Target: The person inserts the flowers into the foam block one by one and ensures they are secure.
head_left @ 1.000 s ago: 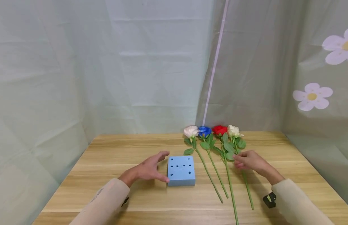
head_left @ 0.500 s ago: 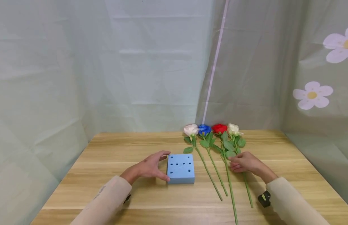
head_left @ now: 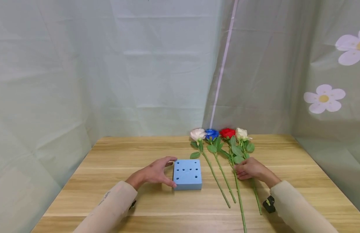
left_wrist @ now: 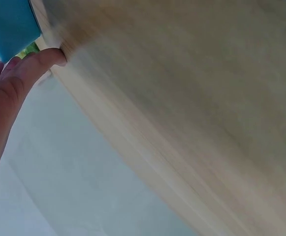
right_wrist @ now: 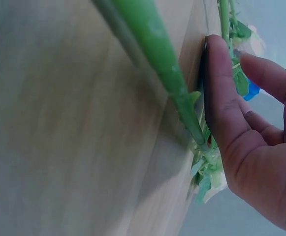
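Observation:
A light blue block [head_left: 187,173] with several holes in its top lies flat on the table. My left hand [head_left: 155,172] holds its left side, thumb at the front corner and fingers at the back corner. In the left wrist view the block [left_wrist: 10,24] shows only in part, past the fingers. My right hand [head_left: 251,169] is beside the red rose [head_left: 227,132], fingertips near its stem, thumb and index finger apart in the right wrist view. The stem of the cream rose [head_left: 242,134] passes beneath that hand. Contact with the red rose's stem is unclear.
A pale pink rose [head_left: 197,134] and a blue rose [head_left: 211,134] lie left of the red one, stems toward me. The wooden table [head_left: 124,149] meets a grey-green curtain [head_left: 156,81] at its back edge. Bare table lies left of the block.
My right hand has moved left, from the cream rose's stem toward the red rose's stem. My left fingers have closed in slightly on the block. The roses have stayed in place.

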Demonstrator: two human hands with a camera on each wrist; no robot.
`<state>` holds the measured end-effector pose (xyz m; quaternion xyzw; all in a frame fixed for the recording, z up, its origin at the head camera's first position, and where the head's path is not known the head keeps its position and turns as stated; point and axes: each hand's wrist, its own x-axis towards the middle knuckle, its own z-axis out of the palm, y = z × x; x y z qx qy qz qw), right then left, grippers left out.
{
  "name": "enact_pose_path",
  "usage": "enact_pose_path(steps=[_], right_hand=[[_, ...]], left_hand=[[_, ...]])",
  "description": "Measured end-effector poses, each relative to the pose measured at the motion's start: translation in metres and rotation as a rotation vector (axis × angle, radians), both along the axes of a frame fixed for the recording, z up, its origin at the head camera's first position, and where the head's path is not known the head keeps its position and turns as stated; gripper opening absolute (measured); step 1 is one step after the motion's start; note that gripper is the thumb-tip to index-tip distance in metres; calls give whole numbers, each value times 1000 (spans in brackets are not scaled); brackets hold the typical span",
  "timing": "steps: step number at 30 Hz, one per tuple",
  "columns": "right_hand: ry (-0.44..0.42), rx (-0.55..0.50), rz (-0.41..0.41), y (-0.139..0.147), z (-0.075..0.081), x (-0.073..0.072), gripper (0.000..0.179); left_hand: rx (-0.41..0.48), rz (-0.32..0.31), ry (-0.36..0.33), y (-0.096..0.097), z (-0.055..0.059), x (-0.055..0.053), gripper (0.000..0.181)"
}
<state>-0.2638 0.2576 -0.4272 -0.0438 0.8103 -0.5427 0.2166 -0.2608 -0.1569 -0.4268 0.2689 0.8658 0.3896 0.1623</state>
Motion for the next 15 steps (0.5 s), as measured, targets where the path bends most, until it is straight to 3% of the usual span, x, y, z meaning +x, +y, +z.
enact_pose_path(steps=[15], right_hand=[[-75, -21, -34, -6, -6, -9, 18]], left_hand=[[-19, 17, -18, 3, 2, -2, 108]])
